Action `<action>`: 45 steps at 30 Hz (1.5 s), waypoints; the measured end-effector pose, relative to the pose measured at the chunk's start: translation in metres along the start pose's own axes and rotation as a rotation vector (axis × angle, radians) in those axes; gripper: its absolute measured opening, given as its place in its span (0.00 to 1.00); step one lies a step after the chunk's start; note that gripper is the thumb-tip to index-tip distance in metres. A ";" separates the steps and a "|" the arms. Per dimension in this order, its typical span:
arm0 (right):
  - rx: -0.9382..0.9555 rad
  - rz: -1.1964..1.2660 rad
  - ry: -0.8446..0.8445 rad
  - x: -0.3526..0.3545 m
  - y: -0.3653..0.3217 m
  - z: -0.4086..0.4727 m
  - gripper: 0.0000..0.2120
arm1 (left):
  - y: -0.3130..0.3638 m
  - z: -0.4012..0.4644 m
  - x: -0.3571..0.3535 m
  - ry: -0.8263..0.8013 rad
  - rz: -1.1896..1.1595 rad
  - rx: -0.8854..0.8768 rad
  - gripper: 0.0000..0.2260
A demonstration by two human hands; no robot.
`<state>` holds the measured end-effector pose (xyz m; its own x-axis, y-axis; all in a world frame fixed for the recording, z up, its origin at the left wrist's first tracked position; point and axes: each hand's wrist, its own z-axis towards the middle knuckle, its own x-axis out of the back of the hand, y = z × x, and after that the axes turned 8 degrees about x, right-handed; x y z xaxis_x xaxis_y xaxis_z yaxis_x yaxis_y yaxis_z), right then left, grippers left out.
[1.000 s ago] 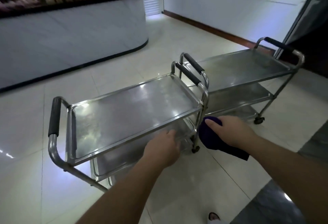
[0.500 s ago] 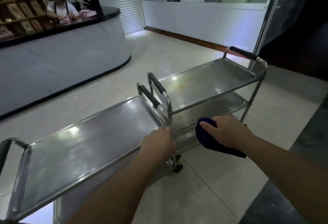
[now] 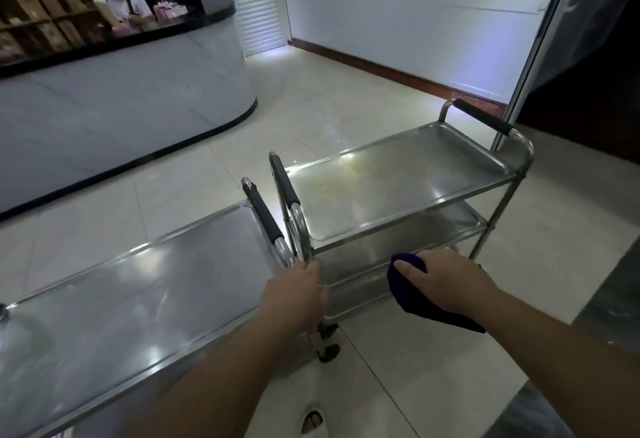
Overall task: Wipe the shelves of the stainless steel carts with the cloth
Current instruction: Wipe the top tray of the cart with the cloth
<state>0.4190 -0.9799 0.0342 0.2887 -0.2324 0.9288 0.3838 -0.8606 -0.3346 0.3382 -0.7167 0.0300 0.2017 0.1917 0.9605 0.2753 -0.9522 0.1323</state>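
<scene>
Left hand [image 3: 294, 293] is gripping, apparently, the frame post where the near cart [image 3: 138, 299] meets the far cart [image 3: 398, 191]. Right hand [image 3: 446, 281] is clutching the purple cloth [image 3: 408, 293] beside the far cart's middle shelf [image 3: 363, 264].

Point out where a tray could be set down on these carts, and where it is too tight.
Free: the right cart's top shelf between its two handles, and the left cart's top shelf. Tight: the gap where the carts' handles meet, gripped by the left hand, and the lower shelf, where the right hand holds the cloth.
</scene>
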 end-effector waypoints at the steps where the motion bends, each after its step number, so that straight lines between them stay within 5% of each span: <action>1: -0.007 0.008 -0.009 0.000 -0.001 0.013 0.27 | -0.001 0.015 0.002 -0.002 0.002 -0.003 0.19; 17: -0.081 0.119 -0.062 0.008 -0.037 0.227 0.27 | -0.061 0.239 0.037 0.018 -0.035 -0.010 0.18; 32: 0.070 0.293 -0.273 -0.013 0.052 0.414 0.26 | -0.029 0.368 0.010 0.047 -0.108 0.298 0.20; 39: 0.068 0.334 -0.441 -0.040 0.059 0.453 0.26 | -0.034 0.407 0.006 0.105 -0.179 0.242 0.23; 45: 0.025 0.394 -0.369 -0.073 0.036 0.481 0.26 | -0.050 0.460 -0.011 0.107 -0.174 0.132 0.28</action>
<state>0.8339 -0.7760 -0.1228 0.7020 -0.3568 0.6164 0.2037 -0.7287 -0.6538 0.7543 -0.5615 -0.0995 0.0418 0.3174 0.9474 0.4193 -0.8662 0.2717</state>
